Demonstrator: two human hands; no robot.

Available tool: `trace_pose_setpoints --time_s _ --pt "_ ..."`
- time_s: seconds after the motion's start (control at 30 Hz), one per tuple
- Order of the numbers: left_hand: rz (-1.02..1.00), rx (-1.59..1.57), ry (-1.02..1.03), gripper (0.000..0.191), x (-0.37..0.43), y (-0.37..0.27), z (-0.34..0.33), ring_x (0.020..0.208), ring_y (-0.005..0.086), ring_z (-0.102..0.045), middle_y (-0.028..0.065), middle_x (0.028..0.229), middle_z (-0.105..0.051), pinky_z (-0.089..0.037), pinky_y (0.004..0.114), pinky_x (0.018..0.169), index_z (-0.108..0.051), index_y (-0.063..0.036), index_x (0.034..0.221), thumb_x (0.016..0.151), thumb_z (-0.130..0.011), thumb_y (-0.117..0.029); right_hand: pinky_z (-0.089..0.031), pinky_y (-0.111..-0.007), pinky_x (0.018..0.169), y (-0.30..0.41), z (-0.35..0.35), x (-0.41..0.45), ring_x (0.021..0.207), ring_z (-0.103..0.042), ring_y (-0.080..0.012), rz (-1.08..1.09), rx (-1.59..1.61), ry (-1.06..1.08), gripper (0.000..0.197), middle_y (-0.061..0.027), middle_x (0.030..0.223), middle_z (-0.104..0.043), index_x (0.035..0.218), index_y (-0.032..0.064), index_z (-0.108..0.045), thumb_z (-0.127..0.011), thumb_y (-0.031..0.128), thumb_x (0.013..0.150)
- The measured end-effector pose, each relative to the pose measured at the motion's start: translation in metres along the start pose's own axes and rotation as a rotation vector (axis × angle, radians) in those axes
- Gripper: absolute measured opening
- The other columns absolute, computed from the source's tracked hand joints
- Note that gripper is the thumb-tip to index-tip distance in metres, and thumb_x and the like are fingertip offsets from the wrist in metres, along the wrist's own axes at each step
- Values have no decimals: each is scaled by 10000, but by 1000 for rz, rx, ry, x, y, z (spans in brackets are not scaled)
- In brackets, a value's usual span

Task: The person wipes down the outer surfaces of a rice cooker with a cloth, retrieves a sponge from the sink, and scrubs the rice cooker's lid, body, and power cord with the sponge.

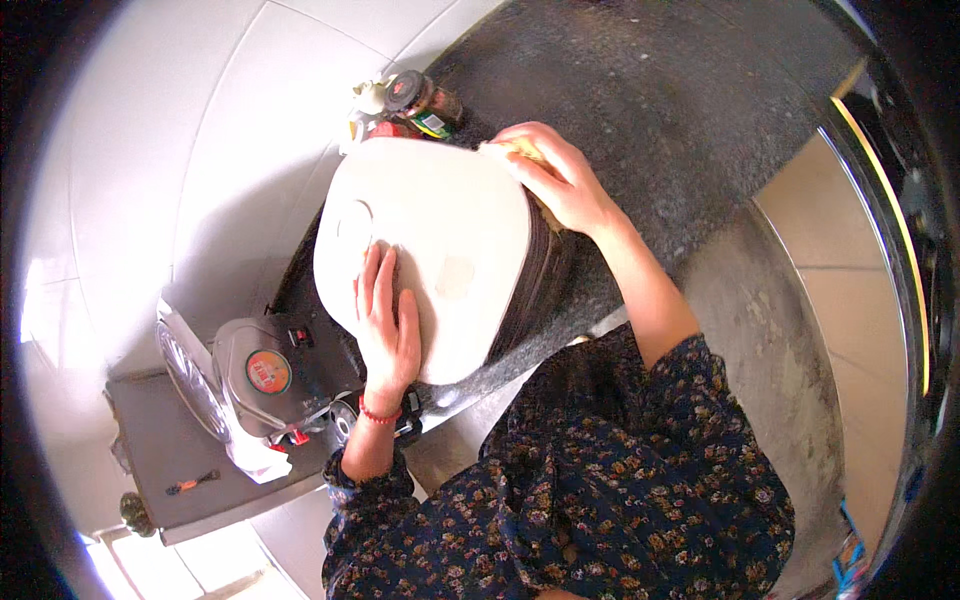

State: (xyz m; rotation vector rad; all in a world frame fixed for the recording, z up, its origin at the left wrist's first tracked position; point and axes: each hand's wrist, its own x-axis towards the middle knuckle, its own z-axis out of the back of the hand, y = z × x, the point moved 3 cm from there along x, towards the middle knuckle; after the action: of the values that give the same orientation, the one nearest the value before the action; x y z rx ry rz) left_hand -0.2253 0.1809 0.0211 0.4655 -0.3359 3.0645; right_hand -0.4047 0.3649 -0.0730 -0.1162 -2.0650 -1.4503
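Note:
A rounded appliance, apparently a rice cooker, with a white lid (420,202) and a dark side (529,281) stands before me. My left hand (384,322) lies flat on the lid beside a round vent (355,222), fingers slightly apart and holding nothing. At the lid's far right edge, my right hand (559,176) grips a yellowish cloth or sponge (525,148) and presses it to the rim. The hand covers part of it, so its exact kind is unclear.
A dark speckled countertop (630,90) carries the appliance. Behind it stands a dark-lidded glass jar (424,101) among small containers. On the left are a grey appliance (255,375) with a round sticker, a clear lid (191,379) and an orange-handled brush (193,483). White tiled wall (150,150) borders them.

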Motion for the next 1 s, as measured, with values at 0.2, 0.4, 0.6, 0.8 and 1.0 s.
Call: trace_pose_setpoints --time_s 0.2,0.4,0.6,0.8,1.0 --pt "117 -43 24 475 -50 33 31 1370 360 -286 223 1449 -344 -193 468 1127 -420 25 1356 918 -476 -149 -443 -290 891 -38 -76 30 995 -560 -133 -337 214 420 252 -73 1101 -623 1165 38 -579 -543 174 956" --pt "728 16 -70 738 -99 96 47 1392 405 -154 290 1508 -79 -163 460 1138 -169 58 1445 941 -523 -346 -386 -394 1021 20 -93 -57 1211 -498 -278 -23 37 259 330 -168 1249 -528 1220 25 -504 -544 52 894" --pt "826 -133 -13 608 -125 148 49 1150 368 -524 300 1235 -532 -392 375 978 -349 85 1337 977 -453 -393 -337 -452 1085 56 -119 -106 1311 -387 -373 13 -6 265 440 -242 1344 -410 1249 11 -456 -605 19 835" --pt "814 -84 6 597 -117 154 55 1126 398 -529 311 1202 -542 -398 393 961 -367 79 1317 968 -450 -398 -458 -363 859 -14 -156 32 994 -594 -264 -57 -48 485 283 -146 1077 -598 1149 18 -547 -535 195 928" --pt "846 -305 -42 508 -143 180 63 1060 160 -487 126 1187 -538 -393 288 941 -392 54 1313 1006 -436 -349 -465 -333 824 -19 -173 30 948 -595 -225 -96 -27 495 253 -114 1038 -615 1093 23 -603 -550 207 927"
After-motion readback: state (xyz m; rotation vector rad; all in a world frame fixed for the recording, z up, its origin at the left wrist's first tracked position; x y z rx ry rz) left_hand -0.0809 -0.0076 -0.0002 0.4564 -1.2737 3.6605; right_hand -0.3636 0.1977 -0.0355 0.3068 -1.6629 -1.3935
